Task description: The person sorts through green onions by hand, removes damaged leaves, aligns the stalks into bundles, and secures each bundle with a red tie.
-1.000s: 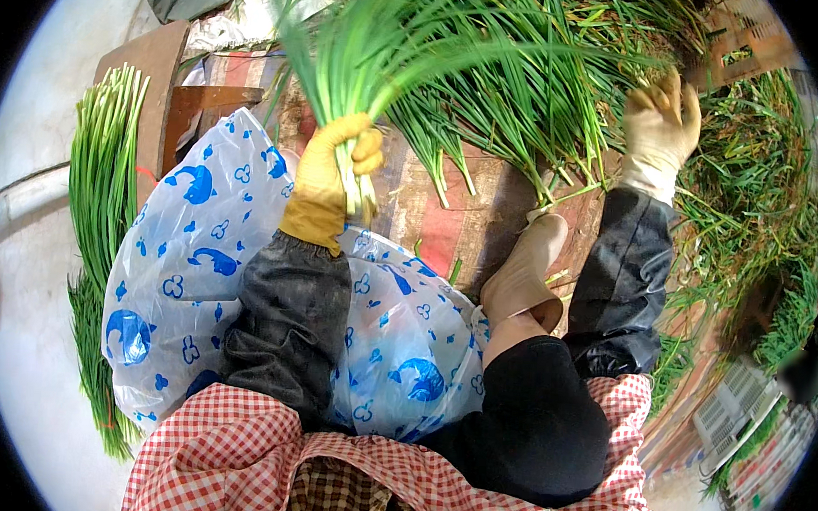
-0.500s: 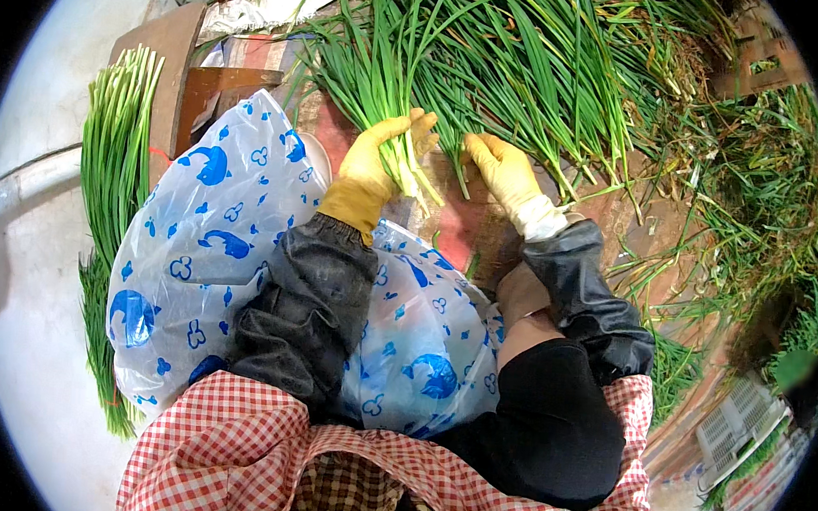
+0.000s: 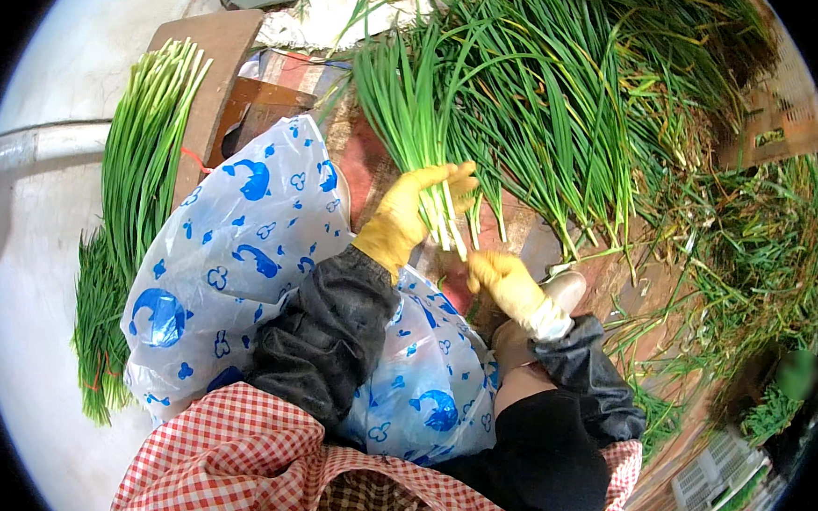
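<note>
The left hand point(image 3: 402, 216) clasps a green-stalk bunch point(image 3: 417, 130) near its pale ends point(image 3: 454, 228), presumably leaving them accessible to the curled right hand point(image 3: 508, 285) just beside; whether that pinches anything is unclear.

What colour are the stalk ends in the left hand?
The stalk ends look whitish in head view.

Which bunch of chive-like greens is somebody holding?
The bunch in the left hand; the heap beyond and the stack at far left lie unheld.
</note>
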`<state>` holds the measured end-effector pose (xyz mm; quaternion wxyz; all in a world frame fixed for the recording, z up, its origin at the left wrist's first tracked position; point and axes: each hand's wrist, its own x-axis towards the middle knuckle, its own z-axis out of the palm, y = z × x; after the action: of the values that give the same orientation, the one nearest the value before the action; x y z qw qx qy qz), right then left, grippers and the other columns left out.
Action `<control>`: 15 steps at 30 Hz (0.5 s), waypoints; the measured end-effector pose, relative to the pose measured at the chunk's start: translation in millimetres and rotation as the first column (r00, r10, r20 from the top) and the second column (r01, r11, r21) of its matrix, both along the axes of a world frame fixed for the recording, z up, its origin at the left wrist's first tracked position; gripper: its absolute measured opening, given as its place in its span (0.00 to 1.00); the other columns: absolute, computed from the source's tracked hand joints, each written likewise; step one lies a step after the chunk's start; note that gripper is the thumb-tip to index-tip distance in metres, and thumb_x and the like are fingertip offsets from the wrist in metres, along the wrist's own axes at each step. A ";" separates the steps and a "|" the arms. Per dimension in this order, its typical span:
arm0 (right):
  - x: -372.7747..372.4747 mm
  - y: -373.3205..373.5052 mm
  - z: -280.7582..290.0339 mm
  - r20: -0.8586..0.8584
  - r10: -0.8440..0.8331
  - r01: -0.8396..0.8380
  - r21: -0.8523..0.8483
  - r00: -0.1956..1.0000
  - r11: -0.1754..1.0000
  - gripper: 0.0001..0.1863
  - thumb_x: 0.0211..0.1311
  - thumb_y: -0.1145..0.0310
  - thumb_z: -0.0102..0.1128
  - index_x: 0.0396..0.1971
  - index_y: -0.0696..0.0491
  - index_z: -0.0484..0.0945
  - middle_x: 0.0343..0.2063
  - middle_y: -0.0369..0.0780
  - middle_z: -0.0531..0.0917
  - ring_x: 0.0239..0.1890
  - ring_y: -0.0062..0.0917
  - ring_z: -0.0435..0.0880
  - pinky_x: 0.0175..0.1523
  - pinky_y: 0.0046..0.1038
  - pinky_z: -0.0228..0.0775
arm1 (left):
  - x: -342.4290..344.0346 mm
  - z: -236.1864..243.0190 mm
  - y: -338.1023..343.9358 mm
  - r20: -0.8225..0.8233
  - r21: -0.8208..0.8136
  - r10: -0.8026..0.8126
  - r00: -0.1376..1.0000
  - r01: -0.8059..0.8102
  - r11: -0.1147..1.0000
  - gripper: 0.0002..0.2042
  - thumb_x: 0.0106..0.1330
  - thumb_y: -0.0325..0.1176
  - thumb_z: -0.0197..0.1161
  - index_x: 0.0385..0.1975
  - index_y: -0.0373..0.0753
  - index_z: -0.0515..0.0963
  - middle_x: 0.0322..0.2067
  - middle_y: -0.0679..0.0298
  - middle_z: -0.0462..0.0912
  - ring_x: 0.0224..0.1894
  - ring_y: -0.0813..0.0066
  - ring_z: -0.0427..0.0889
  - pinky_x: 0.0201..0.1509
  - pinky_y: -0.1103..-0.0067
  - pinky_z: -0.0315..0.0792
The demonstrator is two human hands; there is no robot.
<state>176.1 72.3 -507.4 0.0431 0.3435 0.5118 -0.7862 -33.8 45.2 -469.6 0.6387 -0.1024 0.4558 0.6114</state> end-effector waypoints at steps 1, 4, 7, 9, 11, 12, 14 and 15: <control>6.7 -1.8 1.1 0.081 0.106 -0.110 0.047 0.991 0.993 0.16 0.64 0.60 0.54 0.38 0.58 0.79 0.27 0.35 0.81 0.30 0.18 0.75 0.38 0.21 0.69 | -4.5 6.3 0.3 -0.108 -0.022 0.038 0.993 -0.041 0.999 0.11 0.62 0.32 0.55 0.41 0.35 0.73 0.48 0.52 0.78 0.43 0.68 0.79 0.48 0.68 0.75; 36.5 11.4 11.0 0.222 0.139 -0.211 0.346 0.965 0.914 0.20 0.58 0.58 0.62 0.42 0.58 0.77 0.34 0.36 0.81 0.37 0.20 0.78 0.44 0.26 0.70 | 13.4 27.3 14.8 -0.421 -0.100 -0.163 0.892 0.133 0.986 0.11 0.61 0.31 0.57 0.41 0.34 0.73 0.32 0.57 0.82 0.20 0.78 0.75 0.23 0.83 0.70; 11.6 42.0 72.6 -0.089 -0.247 0.248 0.000 0.965 0.969 0.27 0.61 0.58 0.59 0.54 0.60 0.67 0.49 0.41 0.76 0.51 0.29 0.73 0.56 0.28 0.64 | 43.5 37.8 24.2 -0.590 -0.113 -0.233 0.773 0.206 0.972 0.11 0.56 0.30 0.61 0.38 0.38 0.73 0.24 0.61 0.80 0.20 0.74 0.76 0.22 0.79 0.69; -16.2 58.0 104.8 -0.333 -0.546 0.430 -0.363 0.769 0.827 0.23 0.63 0.59 0.57 0.52 0.58 0.69 0.48 0.43 0.76 0.51 0.29 0.73 0.59 0.30 0.62 | 67.0 69.6 17.1 -0.795 -0.563 -0.432 -0.426 0.250 0.788 0.12 0.53 0.30 0.61 0.37 0.39 0.71 0.26 0.57 0.80 0.23 0.65 0.78 0.26 0.71 0.71; -23.4 87.5 135.1 -0.252 -0.797 0.453 -0.711 0.549 0.537 0.22 0.65 0.60 0.55 0.51 0.59 0.69 0.49 0.44 0.75 0.52 0.32 0.73 0.59 0.34 0.62 | 87.8 90.1 29.1 -0.839 -0.517 -0.407 -0.362 0.296 0.803 0.13 0.50 0.30 0.62 0.36 0.41 0.70 0.27 0.54 0.80 0.28 0.56 0.79 0.31 0.64 0.72; -24.1 87.4 159.8 -0.254 -0.829 0.572 -0.622 0.498 0.534 0.21 0.62 0.62 0.58 0.50 0.59 0.69 0.43 0.42 0.79 0.45 0.33 0.77 0.56 0.34 0.67 | 98.7 93.2 32.0 -0.806 -0.510 -0.349 -0.478 0.262 0.819 0.14 0.49 0.29 0.62 0.37 0.41 0.70 0.28 0.55 0.79 0.29 0.55 0.80 0.32 0.64 0.72; 6.6 112.7 155.3 -0.338 -0.837 0.635 -0.547 0.429 0.546 0.19 0.61 0.64 0.59 0.47 0.59 0.70 0.38 0.40 0.80 0.40 0.31 0.78 0.54 0.33 0.69 | 110.2 108.4 42.1 -0.773 -0.460 -0.250 -0.584 0.244 0.854 0.15 0.48 0.29 0.62 0.37 0.42 0.69 0.28 0.55 0.79 0.30 0.55 0.80 0.33 0.63 0.72; 11.4 118.6 160.4 -0.405 -0.836 0.659 -0.519 0.371 0.544 0.17 0.59 0.67 0.60 0.45 0.59 0.72 0.33 0.39 0.81 0.34 0.29 0.79 0.51 0.32 0.71 | 99.5 117.3 37.6 -0.810 -0.441 -0.242 -0.534 0.284 0.851 0.12 0.49 0.29 0.60 0.35 0.42 0.70 0.26 0.54 0.79 0.31 0.54 0.80 0.34 0.63 0.72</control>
<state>187.5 190.9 -347.0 -0.4439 0.2538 0.1677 -0.8429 65.7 82.8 -352.3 0.0965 0.5918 0.7717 0.2120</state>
